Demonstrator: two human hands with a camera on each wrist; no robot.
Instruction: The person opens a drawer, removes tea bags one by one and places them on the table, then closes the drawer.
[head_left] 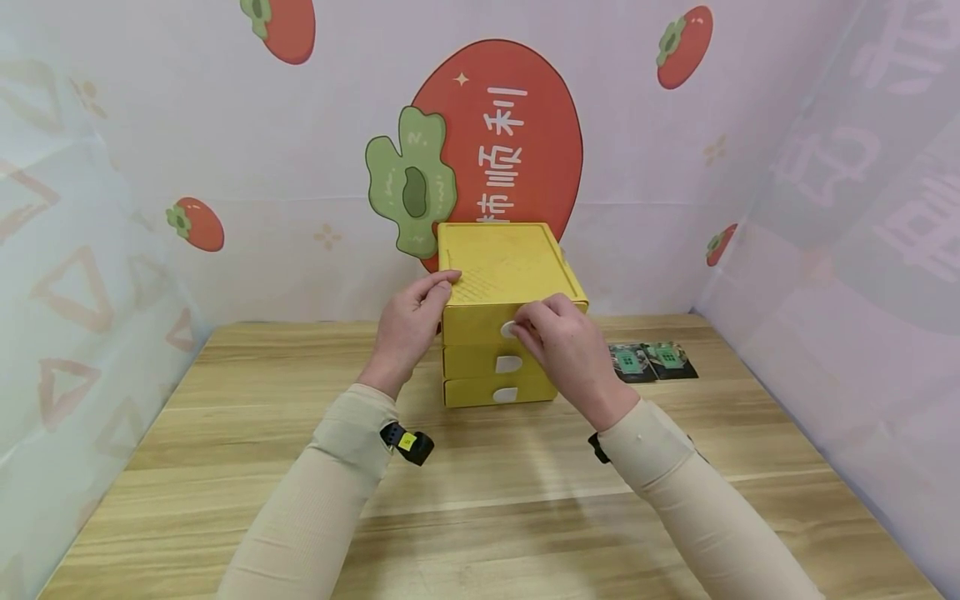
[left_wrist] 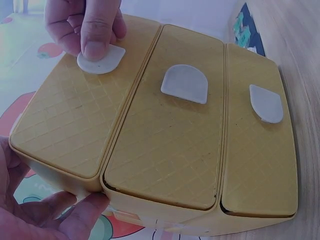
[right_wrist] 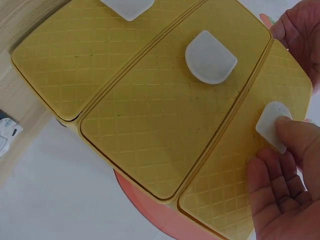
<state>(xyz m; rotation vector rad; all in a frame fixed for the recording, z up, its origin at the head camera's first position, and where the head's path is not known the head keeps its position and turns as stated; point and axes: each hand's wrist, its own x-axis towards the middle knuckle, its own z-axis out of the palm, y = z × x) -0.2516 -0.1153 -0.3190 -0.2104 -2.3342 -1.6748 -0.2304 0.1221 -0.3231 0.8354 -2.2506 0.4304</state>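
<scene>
A yellow three-drawer box [head_left: 517,258] stands on the wooden table, its drawer fronts facing me. Each front carries a white rounded pull tab; the middle tab [left_wrist: 185,84] and bottom tab [left_wrist: 266,104] are untouched. My right hand [head_left: 566,346] pinches the top drawer's pull tab [right_wrist: 272,125] between thumb and fingers. All three drawers look closed. My left hand [head_left: 412,325] holds the box at its upper left side, fingers along the top edge and side wall. In the left wrist view its thumb and fingers [left_wrist: 82,215] press against that side.
Two dark cards with green prints [head_left: 652,361] lie on the table [head_left: 285,467] right of the box. Behind hangs a pale backdrop [head_left: 300,150] with red persimmon pictures. Fabric walls stand left and right of the table.
</scene>
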